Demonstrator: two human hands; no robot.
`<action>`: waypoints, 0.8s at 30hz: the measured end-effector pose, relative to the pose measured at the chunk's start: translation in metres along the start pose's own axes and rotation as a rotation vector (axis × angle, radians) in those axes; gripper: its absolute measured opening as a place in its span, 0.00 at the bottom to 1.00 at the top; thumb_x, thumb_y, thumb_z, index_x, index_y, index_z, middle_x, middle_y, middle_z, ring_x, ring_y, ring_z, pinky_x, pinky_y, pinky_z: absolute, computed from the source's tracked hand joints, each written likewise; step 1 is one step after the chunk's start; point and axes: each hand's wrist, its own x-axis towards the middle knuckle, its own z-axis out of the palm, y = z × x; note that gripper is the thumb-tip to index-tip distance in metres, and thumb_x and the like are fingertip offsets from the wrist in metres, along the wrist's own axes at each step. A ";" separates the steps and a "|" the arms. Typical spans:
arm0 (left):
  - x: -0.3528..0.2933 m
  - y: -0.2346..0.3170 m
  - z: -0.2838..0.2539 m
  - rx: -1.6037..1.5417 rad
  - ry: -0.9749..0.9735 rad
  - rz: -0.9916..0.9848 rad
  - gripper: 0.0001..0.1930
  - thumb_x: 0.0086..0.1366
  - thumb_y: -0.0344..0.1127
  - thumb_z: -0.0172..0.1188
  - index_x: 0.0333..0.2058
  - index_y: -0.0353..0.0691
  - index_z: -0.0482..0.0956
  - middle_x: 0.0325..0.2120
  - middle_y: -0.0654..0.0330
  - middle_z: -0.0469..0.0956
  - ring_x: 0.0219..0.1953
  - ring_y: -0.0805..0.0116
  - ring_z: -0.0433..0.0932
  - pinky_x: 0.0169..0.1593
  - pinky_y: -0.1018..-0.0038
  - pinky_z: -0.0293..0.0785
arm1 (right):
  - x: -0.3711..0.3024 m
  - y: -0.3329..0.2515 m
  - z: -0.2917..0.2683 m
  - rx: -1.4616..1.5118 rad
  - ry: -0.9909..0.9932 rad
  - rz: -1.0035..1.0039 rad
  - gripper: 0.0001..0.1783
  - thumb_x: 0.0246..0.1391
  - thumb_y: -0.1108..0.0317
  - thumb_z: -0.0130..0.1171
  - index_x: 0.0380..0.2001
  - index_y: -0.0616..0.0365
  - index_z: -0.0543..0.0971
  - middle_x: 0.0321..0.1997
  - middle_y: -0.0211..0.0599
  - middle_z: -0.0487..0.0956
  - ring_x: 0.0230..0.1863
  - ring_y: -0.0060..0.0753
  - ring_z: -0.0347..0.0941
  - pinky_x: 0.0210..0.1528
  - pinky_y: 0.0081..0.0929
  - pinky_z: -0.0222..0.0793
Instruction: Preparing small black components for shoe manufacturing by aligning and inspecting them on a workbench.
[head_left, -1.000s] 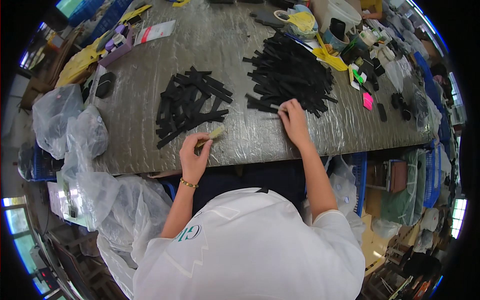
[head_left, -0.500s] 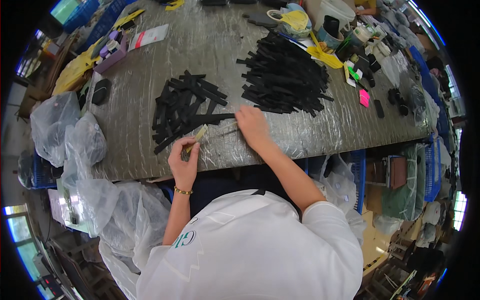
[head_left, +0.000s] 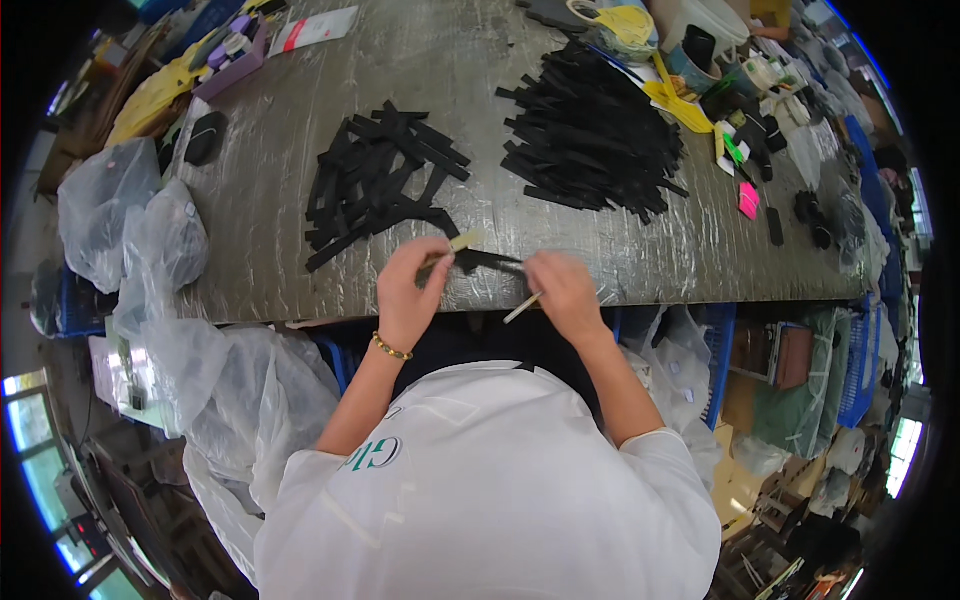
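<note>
My left hand (head_left: pixel 412 285) is closed in a pinch on a short pale yellow strip (head_left: pixel 466 240), which sticks out past the fingertips. A black strip (head_left: pixel 490 259) stretches between my two hands above the table's near edge. Its right end is in the closed fingers of my right hand (head_left: pixel 563 292); whether my left fingers also touch it I cannot tell. A thin pale stick (head_left: pixel 523 308) juts down and left from my right hand. Beyond my left hand lies a loose pile of black strips (head_left: pixel 375 175), and a larger, denser pile (head_left: pixel 595 135) lies farther right.
Plastic film covers the table (head_left: pixel 270 200). Clear plastic bags (head_left: pixel 110 220) hang at its left edge, near a purple box (head_left: pixel 235 65) of bottles. On the right are a yellow tool (head_left: pixel 680 108), a white bucket (head_left: pixel 705 30), a pink piece (head_left: pixel 748 200) and small dark items.
My right hand has pulled a black strip from the left pile toward the near edge. My left hand has moved right and slightly up, with the yellow strip. The pale stick now points downward.
</note>
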 end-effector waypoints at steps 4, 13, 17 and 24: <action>0.005 -0.003 0.000 -0.163 0.099 -0.183 0.06 0.61 0.25 0.64 0.38 0.34 0.79 0.37 0.54 0.82 0.37 0.57 0.82 0.43 0.71 0.76 | 0.024 0.000 -0.007 0.075 0.163 0.130 0.17 0.43 0.79 0.64 0.40 0.58 0.77 0.43 0.39 0.76 0.42 0.46 0.74 0.44 0.39 0.69; 0.039 -0.014 0.019 -0.064 0.047 -0.077 0.07 0.60 0.25 0.64 0.37 0.36 0.78 0.34 0.52 0.80 0.36 0.51 0.80 0.42 0.67 0.76 | -0.003 -0.004 -0.022 0.014 -0.095 0.023 0.18 0.43 0.75 0.64 0.41 0.57 0.78 0.45 0.37 0.77 0.42 0.43 0.73 0.44 0.37 0.69; 0.030 0.005 0.009 -0.065 -0.039 -0.005 0.06 0.60 0.26 0.64 0.36 0.36 0.79 0.35 0.53 0.80 0.39 0.49 0.79 0.45 0.64 0.75 | -0.002 0.000 -0.015 0.012 -0.130 0.081 0.18 0.43 0.75 0.64 0.42 0.57 0.78 0.48 0.38 0.77 0.44 0.44 0.73 0.46 0.37 0.69; 0.002 0.002 0.019 0.120 -0.193 0.158 0.06 0.59 0.26 0.63 0.36 0.37 0.79 0.36 0.57 0.79 0.44 0.54 0.76 0.49 0.62 0.73 | 0.015 -0.011 -0.022 0.200 -0.088 0.307 0.19 0.47 0.72 0.69 0.44 0.59 0.78 0.48 0.41 0.77 0.48 0.50 0.72 0.51 0.39 0.68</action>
